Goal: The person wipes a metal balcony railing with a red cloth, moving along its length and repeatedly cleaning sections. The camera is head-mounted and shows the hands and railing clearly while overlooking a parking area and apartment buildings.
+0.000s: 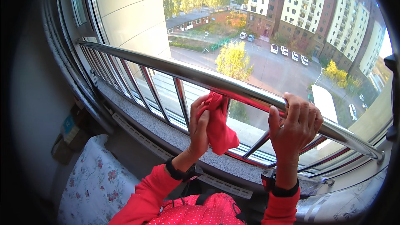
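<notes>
The left hand (pixel 199 127) grasps a red cloth (pixel 220 127), whose long axis drops from the underside of the metal rail (pixel 175 67), crosswise to it. The right hand (pixel 295 123), farther from the cloth, clasps the rail rightward.

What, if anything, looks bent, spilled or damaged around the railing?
Nothing stands out. The metal handrail shows no break; its curve is likely fisheye distortion. The left hand holds a red cloth below it, the right hand is on it. No spill visible.
</notes>
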A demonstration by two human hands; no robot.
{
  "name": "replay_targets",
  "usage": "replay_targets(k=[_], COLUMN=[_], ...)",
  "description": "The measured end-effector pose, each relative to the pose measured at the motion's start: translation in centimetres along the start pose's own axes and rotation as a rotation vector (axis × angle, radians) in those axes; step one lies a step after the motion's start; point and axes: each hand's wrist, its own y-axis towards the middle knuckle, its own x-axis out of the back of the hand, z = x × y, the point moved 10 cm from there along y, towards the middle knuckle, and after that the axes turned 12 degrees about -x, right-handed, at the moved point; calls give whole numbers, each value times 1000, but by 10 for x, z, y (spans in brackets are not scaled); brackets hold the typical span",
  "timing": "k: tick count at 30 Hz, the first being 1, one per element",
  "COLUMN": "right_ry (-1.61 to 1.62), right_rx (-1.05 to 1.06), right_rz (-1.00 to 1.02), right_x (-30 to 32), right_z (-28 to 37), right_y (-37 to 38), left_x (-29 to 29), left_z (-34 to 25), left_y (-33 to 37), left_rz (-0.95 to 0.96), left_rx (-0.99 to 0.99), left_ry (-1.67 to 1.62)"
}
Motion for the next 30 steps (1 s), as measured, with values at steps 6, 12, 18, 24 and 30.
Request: replay_targets(k=[6, 12, 18, 24, 30], right_ry=[11, 21, 17, 20, 48], right_rx=[-28, -26, -10, 8, -9], right_rz=[-34, -40, 39, 16, 47], right_x=[1, 2, 2, 4, 6], right_z=[1, 1, 0, 1, 2], right_y=[0, -1, -2, -2, -2], left_x=[-22, 31, 71, 25, -22], left_z=[18, 88, 135, 78, 2], left_y=[4, -67, -112, -55, 19], left_rz=[178, 220, 255, 239, 170], left_rx=[-112, 102, 308, 115, -168], left_ry=[349, 519, 623, 490, 454])
